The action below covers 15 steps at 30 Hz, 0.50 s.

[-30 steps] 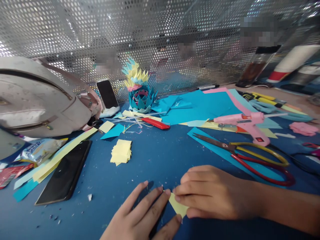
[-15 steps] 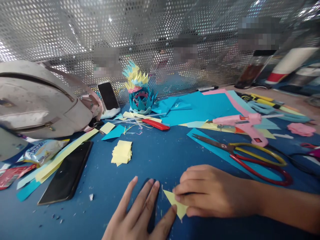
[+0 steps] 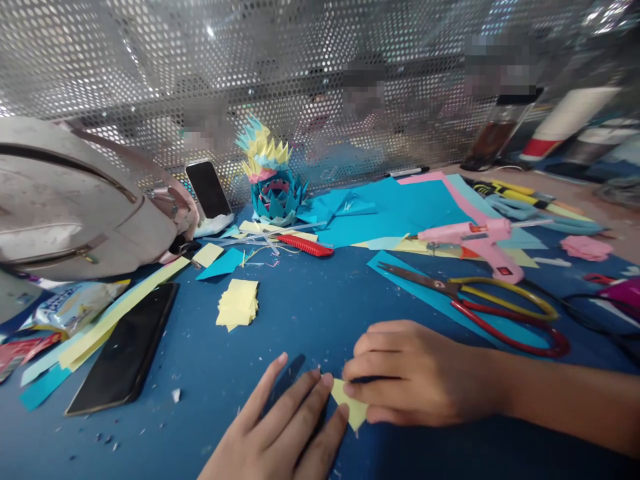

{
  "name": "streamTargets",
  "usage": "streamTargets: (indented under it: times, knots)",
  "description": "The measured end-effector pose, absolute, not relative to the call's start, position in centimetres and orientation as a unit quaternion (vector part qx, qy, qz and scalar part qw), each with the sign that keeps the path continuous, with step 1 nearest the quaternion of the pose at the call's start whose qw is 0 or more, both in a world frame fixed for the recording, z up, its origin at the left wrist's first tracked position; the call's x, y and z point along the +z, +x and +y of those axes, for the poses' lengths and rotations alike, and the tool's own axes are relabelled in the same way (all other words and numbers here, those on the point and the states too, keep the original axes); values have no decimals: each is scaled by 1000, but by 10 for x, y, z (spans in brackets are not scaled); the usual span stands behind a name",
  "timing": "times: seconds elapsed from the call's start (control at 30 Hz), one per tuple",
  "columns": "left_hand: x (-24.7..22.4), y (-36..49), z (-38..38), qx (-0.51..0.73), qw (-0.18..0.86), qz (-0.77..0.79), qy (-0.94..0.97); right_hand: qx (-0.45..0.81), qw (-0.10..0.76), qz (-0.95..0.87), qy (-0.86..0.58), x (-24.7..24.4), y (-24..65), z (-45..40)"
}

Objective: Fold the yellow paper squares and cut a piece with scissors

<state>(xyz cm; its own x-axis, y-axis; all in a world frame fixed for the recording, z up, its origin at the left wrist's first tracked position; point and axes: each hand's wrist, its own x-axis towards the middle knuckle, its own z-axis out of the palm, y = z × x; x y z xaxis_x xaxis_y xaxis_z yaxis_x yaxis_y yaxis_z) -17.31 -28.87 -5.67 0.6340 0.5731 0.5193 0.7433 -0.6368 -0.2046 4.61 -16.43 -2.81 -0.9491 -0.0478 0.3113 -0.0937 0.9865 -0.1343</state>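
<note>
A small folded piece of pale yellow paper [image 3: 352, 408] lies on the blue tabletop between my hands. My right hand [image 3: 405, 373] has its fingers curled and pinches the paper's right side, hiding that part. Stretched out on the left, my left hand [image 3: 287, 423] touches the paper's left edge with thumb and fingertips, its little finger apart. Beyond my hands sits a stack of yellow paper squares [image 3: 238, 303]. Scissors [image 3: 465, 293] with red and yellow handles lie on a blue paper strip [image 3: 425, 291] to the right.
Farther back are a red utility knife [image 3: 306, 245], a pink glue gun [image 3: 475, 240], blue paper sheets [image 3: 400, 207] and a spiky folded-paper figure [image 3: 273, 180]. At left lie a black phone [image 3: 125, 350] and a backpack [image 3: 75, 207]. A perforated metal screen [image 3: 300, 67] stands behind.
My left hand's fingertips have moved right onto the yellow paper's upper left corner. My right hand still pinches the other side. The whole view has shifted slightly.
</note>
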Motion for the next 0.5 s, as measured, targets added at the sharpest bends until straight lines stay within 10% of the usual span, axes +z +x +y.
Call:
streamTargets:
  times: [0.5]
  knots:
    - [-39,-179,-285,-132,182,-323,-919,36,184,-982,30,-29,48,-165]
